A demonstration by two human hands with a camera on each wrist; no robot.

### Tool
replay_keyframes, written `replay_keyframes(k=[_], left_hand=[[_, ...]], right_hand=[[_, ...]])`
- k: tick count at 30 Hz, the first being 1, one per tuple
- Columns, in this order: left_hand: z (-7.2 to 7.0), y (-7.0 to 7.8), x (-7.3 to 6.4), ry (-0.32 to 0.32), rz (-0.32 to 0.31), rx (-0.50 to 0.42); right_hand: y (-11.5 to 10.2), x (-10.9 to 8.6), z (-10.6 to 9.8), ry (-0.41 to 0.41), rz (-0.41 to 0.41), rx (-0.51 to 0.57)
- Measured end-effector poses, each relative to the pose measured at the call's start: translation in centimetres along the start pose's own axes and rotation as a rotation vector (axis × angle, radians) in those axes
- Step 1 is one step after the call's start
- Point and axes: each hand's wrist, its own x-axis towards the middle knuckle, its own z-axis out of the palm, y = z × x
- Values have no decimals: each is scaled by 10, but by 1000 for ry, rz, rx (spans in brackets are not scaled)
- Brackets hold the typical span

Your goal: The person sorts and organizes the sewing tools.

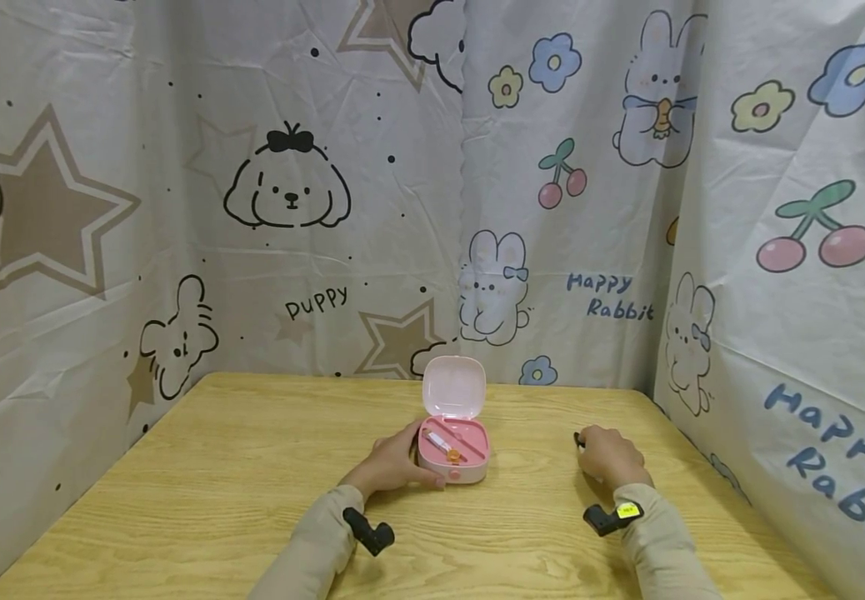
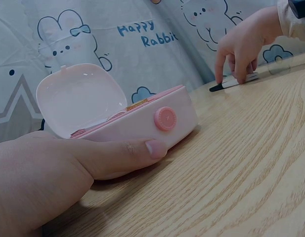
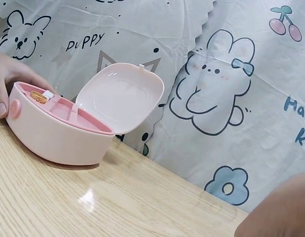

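Observation:
A pink case (image 1: 453,472) stands on the table with its hinged lid (image 1: 454,387) raised and a round button (image 2: 165,119) on its front. In its shallow inside lies a slim white item with an orange-gold end (image 1: 453,455), its kind unclear. My left hand (image 1: 391,462) grips the case's left side, thumb along the front in the left wrist view. To the right, my right hand (image 1: 612,456) pinches a black-and-white pen (image 2: 236,82) lying on the tabletop. The right wrist view shows only an edge of that hand (image 3: 278,212), with the pen out of sight.
The wooden table (image 1: 252,467) carries the case and pen. Fabric curtains (image 1: 290,275) printed with puppies, rabbits and flowers hang at the back and both sides. A black wrist camera (image 1: 368,532) sits on the left sleeve, another (image 1: 603,520) on the right.

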Motion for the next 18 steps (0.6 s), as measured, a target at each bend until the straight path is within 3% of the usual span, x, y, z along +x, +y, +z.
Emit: replay_keyframes(k=[18], left_hand=[[1, -2, 0, 9, -19, -2]], right_hand=[[-9, -2, -3, 75, -48, -15]])
